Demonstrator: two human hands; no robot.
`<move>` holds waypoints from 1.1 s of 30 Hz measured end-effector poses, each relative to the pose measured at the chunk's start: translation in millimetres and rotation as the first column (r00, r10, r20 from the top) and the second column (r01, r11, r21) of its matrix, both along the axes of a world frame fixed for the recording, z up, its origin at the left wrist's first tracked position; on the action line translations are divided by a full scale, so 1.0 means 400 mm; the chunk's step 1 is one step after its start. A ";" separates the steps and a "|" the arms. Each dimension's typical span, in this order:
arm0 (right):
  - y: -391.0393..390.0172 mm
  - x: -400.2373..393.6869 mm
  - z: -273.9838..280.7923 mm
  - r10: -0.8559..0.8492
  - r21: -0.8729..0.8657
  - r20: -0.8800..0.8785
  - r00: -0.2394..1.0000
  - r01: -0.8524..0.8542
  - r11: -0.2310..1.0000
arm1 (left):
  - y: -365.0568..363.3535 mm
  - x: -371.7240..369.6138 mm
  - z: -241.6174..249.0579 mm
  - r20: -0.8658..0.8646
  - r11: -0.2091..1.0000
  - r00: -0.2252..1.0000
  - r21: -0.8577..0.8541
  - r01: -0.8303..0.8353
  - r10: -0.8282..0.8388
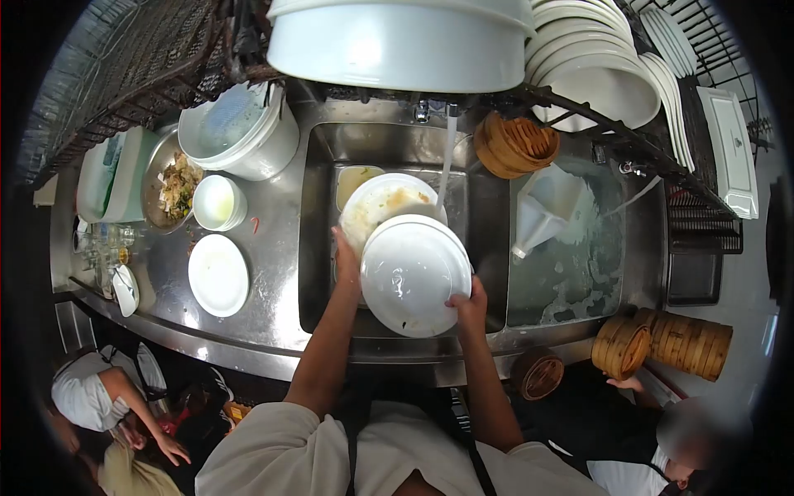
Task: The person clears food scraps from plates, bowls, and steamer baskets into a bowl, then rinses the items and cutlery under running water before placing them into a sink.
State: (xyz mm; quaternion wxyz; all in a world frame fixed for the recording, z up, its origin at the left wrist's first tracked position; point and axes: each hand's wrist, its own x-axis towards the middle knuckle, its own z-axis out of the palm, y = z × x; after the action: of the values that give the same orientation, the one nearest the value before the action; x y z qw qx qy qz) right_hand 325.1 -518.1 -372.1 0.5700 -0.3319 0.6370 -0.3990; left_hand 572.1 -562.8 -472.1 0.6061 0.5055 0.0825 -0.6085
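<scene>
Above the left sink basin, my right hand grips the lower right rim of a wet white plate, thumb on top. Small dark scraps stick near that plate's lower edge. Behind it, partly covered, is a second white plate smeared with brownish food. My left hand is closed on the left edge of this soiled plate, its fingertips hidden. A stream of water falls from the tap beside the soiled plate. A small dish with yellowish liquid lies in the basin at the back.
Left are a white bucket, stacked bowls, a food-scrap bowl and a white plate. Right, a plastic jug lies in the water-filled basin. Bamboo steamers stand right front. A dish rack hangs overhead. Two people are nearby.
</scene>
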 end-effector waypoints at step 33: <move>-0.090 -0.046 -0.032 0.076 0.163 0.185 0.980 -0.106 0.981 | 0.039 -0.037 0.012 0.147 0.958 0.947 0.032 0.286 -0.287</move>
State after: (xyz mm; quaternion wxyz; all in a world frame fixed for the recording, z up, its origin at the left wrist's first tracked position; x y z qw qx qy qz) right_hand 306.8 -554.1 -384.9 0.6690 -0.2732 0.5996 -0.3440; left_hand 557.1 -547.2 -467.2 0.5131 0.5595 -0.0343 -0.6500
